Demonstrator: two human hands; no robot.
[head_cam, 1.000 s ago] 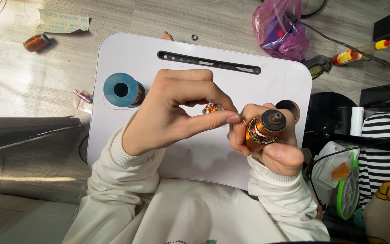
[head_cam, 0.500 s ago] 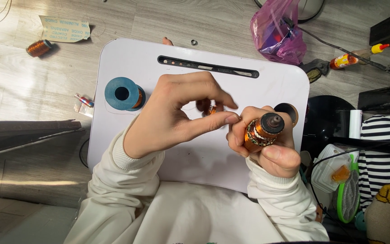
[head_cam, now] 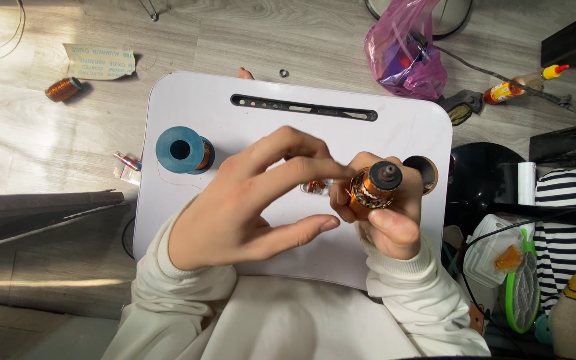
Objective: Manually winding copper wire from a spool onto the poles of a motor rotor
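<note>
White plastic lap desk (head_cam: 255,127) over grey wood floor (head_cam: 35,140); right hand (head_cam: 385,213) grips copper-wound motor armature (head_cam: 373,188), left hand (head_cam: 248,200) open beside it.

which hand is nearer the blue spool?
Left. The left hand is just right of the blue spool, not touching it. The right hand is farther right, holding the copper-wound rotor.
</note>
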